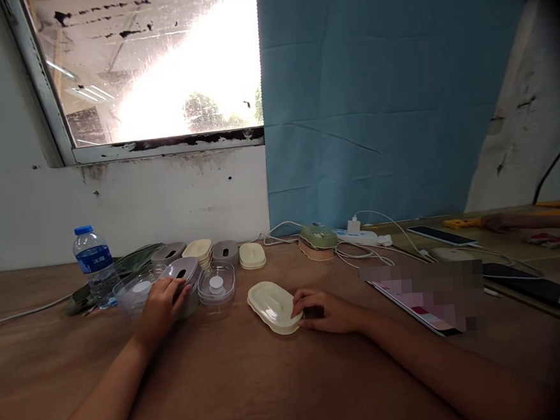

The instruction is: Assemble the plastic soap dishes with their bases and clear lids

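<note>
My right hand (326, 310) pinches the right edge of a cream oval plastic lid (270, 305), which rests low over the brown table. My left hand (158, 308) is closed over the near left side of a grey lid with a dark oval slot (181, 269), which tops a stack of similar pieces; some fingertips are hidden. Clear plastic containers with white discs stand on both sides of that stack, one clear container (217, 285) to its right. Behind are a cream stack (199, 250), another grey lid (226, 253) and a cream piece (253, 255).
A water bottle (95, 268) stands at the left. Green and tan pieces (318, 238) lie at the back beside a power strip (356, 236) with white cables. A tablet (414, 306) and phones lie at the right. Another person's hand (504, 222) shows at the far right.
</note>
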